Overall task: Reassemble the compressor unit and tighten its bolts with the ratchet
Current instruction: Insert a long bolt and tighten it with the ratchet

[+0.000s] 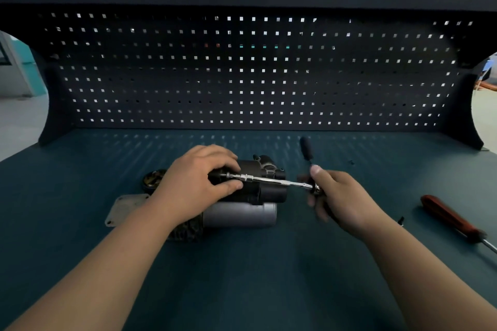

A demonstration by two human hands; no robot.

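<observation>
Nearest, the right hand (341, 196) grips the ratchet (306, 149) at its head, fingers curled round it, just right of the compressor unit (269, 192) lying mid-workbench (242, 277). The left hand (199, 183) curls its fingers over the unit's left end, beside the ratchet's socket tip.

Can't see compressor (269, 191) left end or extension (271, 179) tip, both under left hand (199, 183); same for right side of round part (153, 179), right corner of plate (125, 208) and lower dark housing, behind that wrist and forearm. Can't make out ratchet (307, 148) head inside right hand (344, 196), with fingers (316, 203) there motion-blurred and grip unclear beyond thumb on top. Can't identify black speck (401, 220) by screwdriver (451, 219) or another (351, 162) farther back, too small; can't follow screwdriver shaft past right edge, nor either forearm past bottom edge.
</observation>
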